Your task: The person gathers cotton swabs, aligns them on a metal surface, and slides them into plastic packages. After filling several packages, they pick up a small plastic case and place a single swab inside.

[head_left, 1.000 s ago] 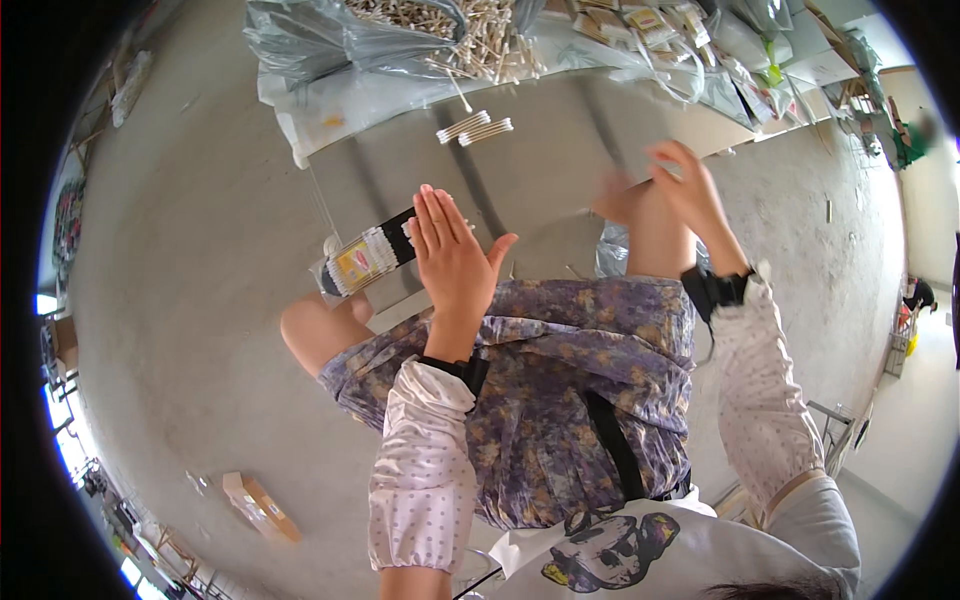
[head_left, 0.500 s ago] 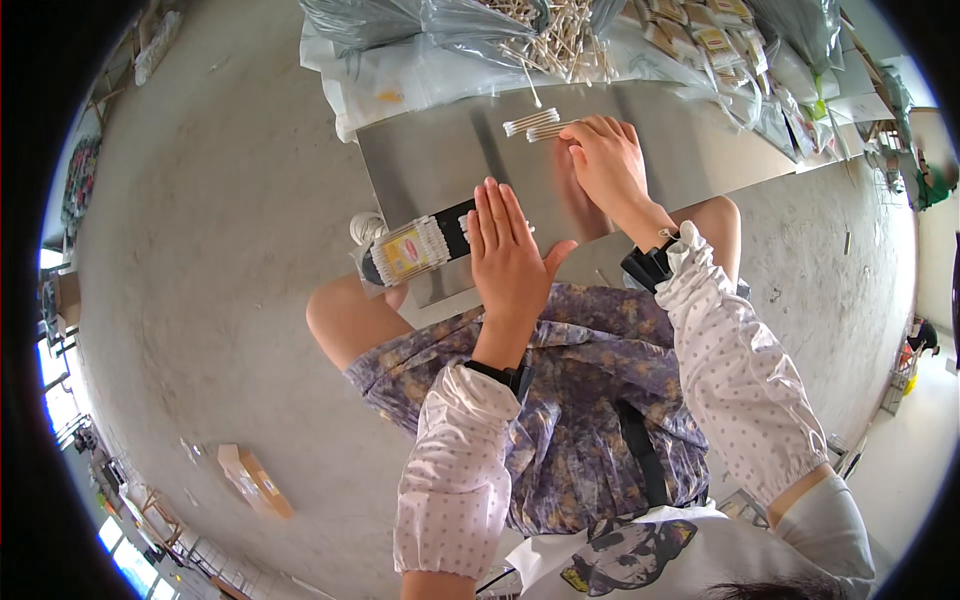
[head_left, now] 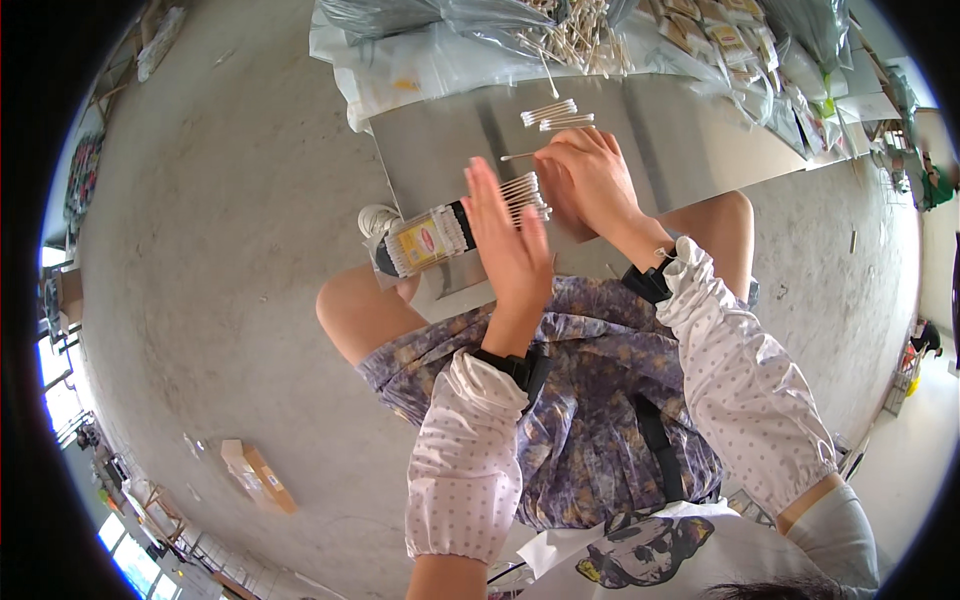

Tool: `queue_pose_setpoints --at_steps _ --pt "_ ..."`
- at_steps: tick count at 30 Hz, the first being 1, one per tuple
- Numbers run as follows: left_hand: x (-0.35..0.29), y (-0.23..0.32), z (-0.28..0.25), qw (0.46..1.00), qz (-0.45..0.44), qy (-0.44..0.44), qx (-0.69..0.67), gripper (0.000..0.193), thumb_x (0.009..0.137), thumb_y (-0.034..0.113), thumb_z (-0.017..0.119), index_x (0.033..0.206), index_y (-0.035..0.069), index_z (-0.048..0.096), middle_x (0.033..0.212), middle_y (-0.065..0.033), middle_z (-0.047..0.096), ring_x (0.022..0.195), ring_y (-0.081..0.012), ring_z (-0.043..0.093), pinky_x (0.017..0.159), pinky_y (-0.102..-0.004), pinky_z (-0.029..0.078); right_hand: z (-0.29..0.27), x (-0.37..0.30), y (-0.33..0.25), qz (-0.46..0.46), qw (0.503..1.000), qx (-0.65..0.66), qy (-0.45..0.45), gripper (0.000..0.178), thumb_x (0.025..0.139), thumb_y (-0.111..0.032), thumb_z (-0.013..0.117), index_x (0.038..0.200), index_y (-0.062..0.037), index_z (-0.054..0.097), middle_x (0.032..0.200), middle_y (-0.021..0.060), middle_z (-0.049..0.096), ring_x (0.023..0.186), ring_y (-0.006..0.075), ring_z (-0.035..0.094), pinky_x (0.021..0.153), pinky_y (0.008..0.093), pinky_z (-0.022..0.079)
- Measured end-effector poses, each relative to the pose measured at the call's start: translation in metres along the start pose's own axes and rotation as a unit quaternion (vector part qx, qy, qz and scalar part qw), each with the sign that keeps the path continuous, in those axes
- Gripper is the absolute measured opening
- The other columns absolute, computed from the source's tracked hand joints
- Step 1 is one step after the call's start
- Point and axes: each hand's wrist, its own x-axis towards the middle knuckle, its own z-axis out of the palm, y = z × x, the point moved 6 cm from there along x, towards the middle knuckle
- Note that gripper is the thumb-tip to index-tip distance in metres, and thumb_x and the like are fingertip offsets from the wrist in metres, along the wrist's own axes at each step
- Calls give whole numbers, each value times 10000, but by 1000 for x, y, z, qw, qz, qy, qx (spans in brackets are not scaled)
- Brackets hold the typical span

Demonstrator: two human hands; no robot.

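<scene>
My right hand [head_left: 592, 178] pinches a cotton swab [head_left: 514, 157] between thumb and fingers, its white tip pointing left over the metal table [head_left: 430, 140]. My left hand [head_left: 512, 245], slightly blurred, has its fingers stretched out and stands tilted over a black strip [head_left: 461, 222]. A row of cotton swabs [head_left: 522, 192] lies side by side next to that hand, partly hidden by it. Left of the hand, a flat pack of cotton swabs [head_left: 428, 240] with a yellow label sits at the strip's end. Two small groups of swabs [head_left: 549, 112] lie farther back on the table.
A loose heap of cotton swabs [head_left: 590, 40] rests on plastic sheeting [head_left: 400, 85] at the table's far side. Labelled swab packs [head_left: 735, 42] are piled at the far right. A cardboard box [head_left: 258, 476] lies on the floor to the left.
My left hand has tilted up from lying flat, showing the row of swabs beside it. My right hand has come nearer, away from the small groups, with a swab in its fingers.
</scene>
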Motion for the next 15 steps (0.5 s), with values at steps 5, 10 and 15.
queue_pose_setpoints --at_steps 5,10,15 --pt "-5 -19 -13 912 -175 96 -358 628 1067 330 313 1553 -16 116 1612 -172 223 1487 -282 208 1192 -410 148 12 -6 -6 11 999 46 -19 200 836 -16 611 945 -140 724 986 3 627 1013 233 588 926 379 440" --pt "-2 -25 -12 904 -173 102 -377 634 1067 363 301 1555 -1 120 1601 -159 259 1485 -269 219 1199 -401 144 17 -11 -12 3 996 79 -51 273 809 30 579 965 -141 725 1046 14 620 1055 237 570 961 376 430" --pt "4 -21 -15 872 -182 135 -433 633 1069 368 301 1536 -26 135 1555 -205 318 1462 -310 264 1209 -401 194 12 -14 -13 -1 992 129 -15 286 863 30 571 1040 -141 717 1109 40 626 1086 253 580 981 381 433"
